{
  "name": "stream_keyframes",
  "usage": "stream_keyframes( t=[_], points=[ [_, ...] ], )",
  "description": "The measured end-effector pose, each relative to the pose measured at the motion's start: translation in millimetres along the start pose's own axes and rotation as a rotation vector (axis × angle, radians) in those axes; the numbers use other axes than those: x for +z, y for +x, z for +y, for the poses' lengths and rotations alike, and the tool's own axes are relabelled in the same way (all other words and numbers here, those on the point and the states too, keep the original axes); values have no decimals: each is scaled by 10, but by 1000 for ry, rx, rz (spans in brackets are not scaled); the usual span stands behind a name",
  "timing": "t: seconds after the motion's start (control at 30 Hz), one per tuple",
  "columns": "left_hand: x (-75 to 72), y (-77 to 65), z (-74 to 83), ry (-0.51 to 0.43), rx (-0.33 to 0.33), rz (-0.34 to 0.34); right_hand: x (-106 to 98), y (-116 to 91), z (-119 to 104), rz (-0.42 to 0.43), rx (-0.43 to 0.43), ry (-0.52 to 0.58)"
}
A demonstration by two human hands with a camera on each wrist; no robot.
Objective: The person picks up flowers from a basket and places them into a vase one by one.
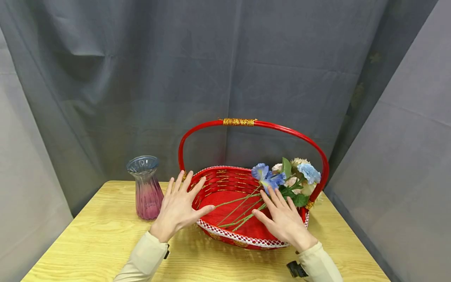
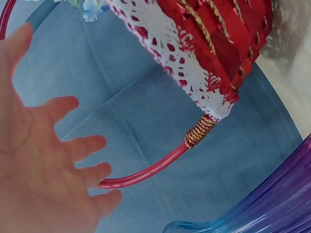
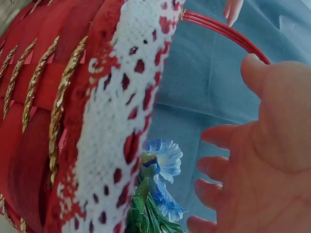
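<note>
A red woven basket (image 1: 243,239) with white lace trim and a tall red handle (image 1: 292,135) stands on the table. Inside it, toward the right, lie artificial flowers: a blue iris (image 1: 269,179), a light blue bloom (image 1: 309,173) and cream ones, their green stems pointing left and toward the front. My left hand (image 1: 179,207) is spread over the basket's left side, palm down and holding nothing. Over the front right, near the stems, hovers my right hand (image 1: 283,219), its fingers straight and also without anything in them. Both wrist views show bare palms beside the lace rim (image 3: 121,97).
Left of the basket a ribbed glass vase (image 1: 148,192), blue at the mouth and pink-purple below, stands upright near the left hand. The light wooden table (image 1: 95,235) ends at a grey curtain (image 1: 158,78) behind, with pale panels on both sides.
</note>
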State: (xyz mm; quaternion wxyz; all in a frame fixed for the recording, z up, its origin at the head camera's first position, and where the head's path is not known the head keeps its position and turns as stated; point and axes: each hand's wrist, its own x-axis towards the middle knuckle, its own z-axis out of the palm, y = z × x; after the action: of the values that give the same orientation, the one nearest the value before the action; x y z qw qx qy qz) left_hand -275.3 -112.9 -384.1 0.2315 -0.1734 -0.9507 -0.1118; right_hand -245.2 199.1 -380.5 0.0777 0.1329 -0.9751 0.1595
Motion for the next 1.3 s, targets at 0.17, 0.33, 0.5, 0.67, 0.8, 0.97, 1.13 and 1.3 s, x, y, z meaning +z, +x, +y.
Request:
stream_keyframes(
  t=[0.17,0.33,0.5,0.67,0.8,0.97,1.13,1.3],
  points=[
    [29,19,4,-6,7,15,5,-15,6,8,-6,5],
    [70,31,-2,-38,7,51,11,-42,14,70,-35,3],
    [125,45,-27,-69,31,153,23,-81,38,124,-50,20],
    [190,83,-34,-131,48,253,34,-131,96,194,-18,24],
    [233,99,-31,-174,41,286,61,-197,160,228,8,52],
    [276,98,-43,-189,28,265,107,-282,226,238,46,75],
    [300,95,-54,-194,-8,194,128,-361,286,229,65,78],
    [305,93,-50,-220,-41,133,191,-442,365,274,49,87]
  ],
)
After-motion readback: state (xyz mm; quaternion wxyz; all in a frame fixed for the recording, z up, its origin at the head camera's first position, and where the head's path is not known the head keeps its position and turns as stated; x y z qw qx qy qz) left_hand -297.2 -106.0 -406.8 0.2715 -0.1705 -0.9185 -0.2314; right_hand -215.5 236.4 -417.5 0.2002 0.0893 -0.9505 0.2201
